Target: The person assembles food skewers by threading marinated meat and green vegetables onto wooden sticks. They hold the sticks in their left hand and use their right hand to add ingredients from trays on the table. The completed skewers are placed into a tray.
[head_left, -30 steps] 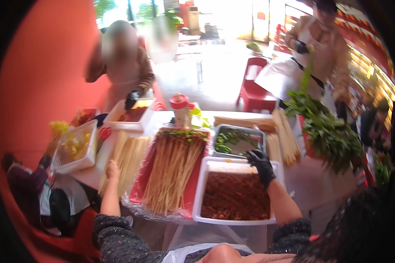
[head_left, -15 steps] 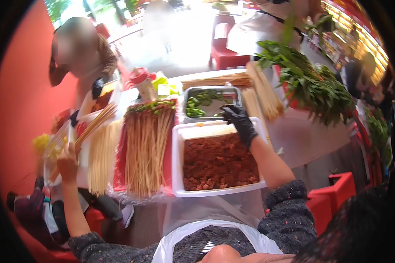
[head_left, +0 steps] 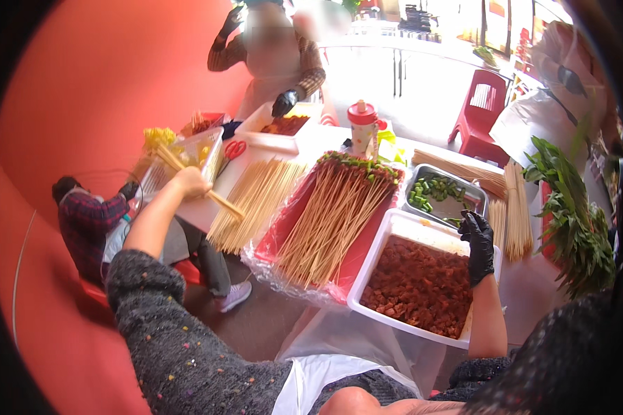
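Note:
My bare left hand (head_left: pixel 190 182) is closed round a bundle of wooden skewers (head_left: pixel 226 206), held slanting beside a white basket (head_left: pixel 219 149). Loose skewers (head_left: pixel 256 202) lie just right of it. My right hand (head_left: pixel 479 247), in a black glove, is over the far right corner of a white tub (head_left: pixel 362 304) of red-coated meat pieces (head_left: pixel 415 283). Its fingers are loosely bent and apart, near a metal tray (head_left: pixel 482 196) of cut green vegetable pieces (head_left: pixel 432 190). Whether the fingertips touch a piece is hard to see.
A red tray (head_left: pixel 273 238) holds many skewers with green and red food at their far ends. Behind it stands a red-lidded cup (head_left: pixel 362 124). Red scissors (head_left: pixel 235 149) lie left. Leafy greens (head_left: pixel 571 214) are at right. Across the table, a gloved co-worker's hand (head_left: pixel 284 104) is over another tub.
The view has swung left, so the table shows further right. The skewer bundle in my left hand has tipped from upright to slanting down rightward. My right hand has drawn back from the metal tray.

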Demonstrator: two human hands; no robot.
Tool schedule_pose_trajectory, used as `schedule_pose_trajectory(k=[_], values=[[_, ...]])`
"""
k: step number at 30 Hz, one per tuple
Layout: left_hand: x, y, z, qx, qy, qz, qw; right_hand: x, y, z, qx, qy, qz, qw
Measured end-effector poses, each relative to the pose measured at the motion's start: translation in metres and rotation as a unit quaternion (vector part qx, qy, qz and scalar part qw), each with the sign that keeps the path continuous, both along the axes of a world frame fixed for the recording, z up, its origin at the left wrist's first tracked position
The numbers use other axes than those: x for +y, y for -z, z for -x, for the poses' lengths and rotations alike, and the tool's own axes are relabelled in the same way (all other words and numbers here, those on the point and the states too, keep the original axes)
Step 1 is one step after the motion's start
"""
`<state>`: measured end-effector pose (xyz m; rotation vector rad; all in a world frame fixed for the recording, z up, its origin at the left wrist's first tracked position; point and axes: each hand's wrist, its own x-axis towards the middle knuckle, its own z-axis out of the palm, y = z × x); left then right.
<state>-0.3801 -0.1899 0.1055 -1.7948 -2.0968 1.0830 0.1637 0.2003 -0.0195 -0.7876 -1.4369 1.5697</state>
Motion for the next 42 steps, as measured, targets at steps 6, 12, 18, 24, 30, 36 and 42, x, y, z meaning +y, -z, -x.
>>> schedule_pose_trajectory(k=[6, 12, 18, 24, 30, 36, 42], values=[[0.030, 0.027, -0.012, 0.024, 0.023, 0.045, 0.998, 0.004, 0.006, -0.009, -0.036, 0.014, -0.006, 0.999], [-0.019, -0.022, -0.019, 0.073, -0.049, -0.028, 0.996, 0.008, 0.012, -0.006, -0.044, -0.005, -0.014, 0.999], [-0.076, 0.056, -0.089, -0.412, -0.218, -0.452, 0.761, 0.012, 0.011, -0.004, -0.035, 0.017, -0.020, 0.999], [-0.074, 0.159, -0.207, -0.561, -0.487, -0.379, 0.552, 0.022, 0.019, -0.014, -0.035, 0.022, -0.037, 0.998], [-0.070, 0.187, -0.225, -0.608, -0.473, -0.532, 0.352, 0.009, 0.011, -0.012, -0.032, -0.007, -0.028, 0.999], [-0.081, 0.183, -0.177, -0.547, -0.485, -0.546, 0.410, -0.002, 0.002, -0.007, -0.008, -0.009, -0.004, 1.000], [-0.056, 0.186, -0.141, -0.513, -0.421, -0.624, 0.413, -0.003, -0.003, -0.009, -0.028, 0.001, -0.030, 0.999]])
